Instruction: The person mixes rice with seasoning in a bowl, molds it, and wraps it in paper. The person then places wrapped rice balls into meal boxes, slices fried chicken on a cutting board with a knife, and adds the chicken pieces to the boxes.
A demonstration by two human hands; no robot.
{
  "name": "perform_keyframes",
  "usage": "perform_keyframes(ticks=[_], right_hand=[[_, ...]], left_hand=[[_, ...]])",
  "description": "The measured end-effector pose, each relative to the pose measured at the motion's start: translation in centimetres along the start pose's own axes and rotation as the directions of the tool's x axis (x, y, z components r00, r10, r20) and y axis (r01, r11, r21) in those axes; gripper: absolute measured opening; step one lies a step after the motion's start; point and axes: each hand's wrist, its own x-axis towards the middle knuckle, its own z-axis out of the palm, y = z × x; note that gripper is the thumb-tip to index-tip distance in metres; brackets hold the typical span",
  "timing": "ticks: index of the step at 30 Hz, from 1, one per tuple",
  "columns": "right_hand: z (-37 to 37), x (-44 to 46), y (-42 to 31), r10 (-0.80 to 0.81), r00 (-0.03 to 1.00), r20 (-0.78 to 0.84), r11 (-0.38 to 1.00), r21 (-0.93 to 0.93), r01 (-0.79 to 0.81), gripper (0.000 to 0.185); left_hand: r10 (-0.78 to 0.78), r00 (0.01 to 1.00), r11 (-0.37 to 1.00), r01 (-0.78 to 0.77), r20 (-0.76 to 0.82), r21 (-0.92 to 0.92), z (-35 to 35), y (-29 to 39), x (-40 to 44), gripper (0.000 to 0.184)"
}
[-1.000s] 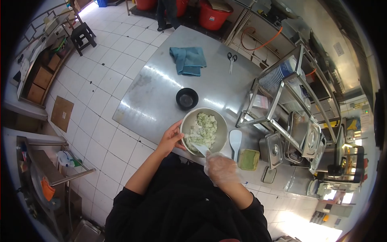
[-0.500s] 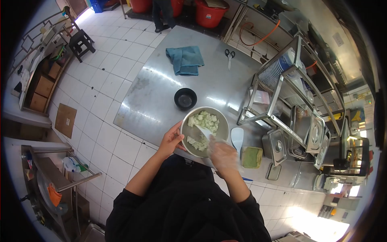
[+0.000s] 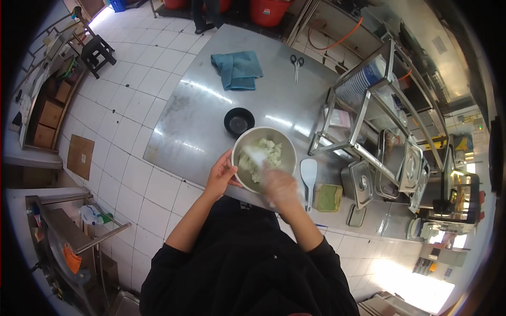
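Note:
A large pale bowl (image 3: 290, 158) stands at the table's near edge, holding a lumpy pale green and white mixture (image 3: 271, 152). My left hand (image 3: 221, 176) grips the bowl's left rim, thumb on top. In a clear plastic glove, my right hand (image 3: 279, 187) is closed on a white spatula (image 3: 255, 154), blurred by motion, its blade in the bowl. A small black bowl (image 3: 239, 122) sits just behind the large one. To the right lie a white paddle (image 3: 308, 176) and a container of green stuff (image 3: 328, 198).
On the steel table (image 3: 184, 116) are a blue cloth (image 3: 237, 70) and scissors (image 3: 297, 68). A metal rack (image 3: 352, 124) with stacked containers and a lidded steel pan (image 3: 360, 183) stand right. A person's legs (image 3: 204, 15) show beyond the far edge.
The spatula and my right hand have moved up and left within the bowl, and the mixture has shifted. My left hand keeps its hold on the rim. The camera view has shifted slightly.

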Motion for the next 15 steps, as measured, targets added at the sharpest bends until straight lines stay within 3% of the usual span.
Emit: perform_keyframes(ticks=[2, 3, 4, 6, 7, 10, 11, 12, 14, 15], right_hand=[[-2.5, -1.5, -2.3, 0.011, 0.96, 0.281, 0.998, -0.062, 0.007, 0.03], [-4.2, -3.3, -1.5, -0.119, 0.981, 0.154, 0.992, -0.02, 0.124, 0.029], [-5.7, -3.9, -2.0, -0.122, 0.978, 0.166, 0.992, -0.018, 0.127, 0.029], [-8.0, -4.6, -2.7, -0.031, 0.912, 0.409, 0.99, -0.11, 0.083, 0.028], [-6.9, -4.4, -2.6, -0.028, 0.914, 0.404, 0.991, -0.107, 0.077, 0.028], [-3.3, -2.0, -2.4, -0.064, 0.99, 0.128, 0.995, -0.065, 0.072, 0.03], [-3.7, -1.4, -1.6, 0.125, 0.941, 0.314, 0.992, -0.054, -0.114, 0.031], [-4.8, -1.6, -1.3, 0.119, 0.941, 0.317, 0.993, -0.055, -0.107, 0.031], [-6.4, -2.2, 0.6, 0.079, 0.995, 0.068, 0.996, -0.049, -0.076, 0.03], [-4.6, -2.1, 2.0, -0.008, 0.986, -0.169, 0.999, 0.031, 0.013, 0.037]], left_hand=[[0.003, 1.0, 0.999, -0.003, -0.018, 0.033, -0.6, 0.2, 0.0, 0.058], [-0.004, 1.0, 0.999, 0.004, -0.024, 0.032, -0.8, 0.0, -0.1, 0.058], [-0.006, 1.0, 1.0, 0.006, -0.014, 0.019, -1.1, -0.3, -0.1, 0.058], [-0.007, 1.0, 1.0, 0.007, -0.004, 0.008, -1.0, -0.6, -0.3, 0.058], [-0.008, 1.0, 1.0, 0.008, 0.01, 0.028, -0.7, -0.5, -0.4, 0.059], [0.008, 0.999, 0.999, -0.009, 0.031, 0.05, -0.4, 0.1, -0.3, 0.06], [0.013, 1.0, 0.999, -0.014, 0.021, 0.051, -0.3, 0.1, -0.4, 0.06], [0.014, 1.0, 0.999, -0.015, 0.014, 0.05, -0.3, 0.1, -0.7, 0.06], [0.009, 1.0, 0.997, -0.01, 0.011, 0.076, 0.0, -0.1, -1.2, 0.058], [0.003, 1.0, 0.997, -0.004, 0.011, 0.078, 0.6, -0.1, -1.6, 0.058]])
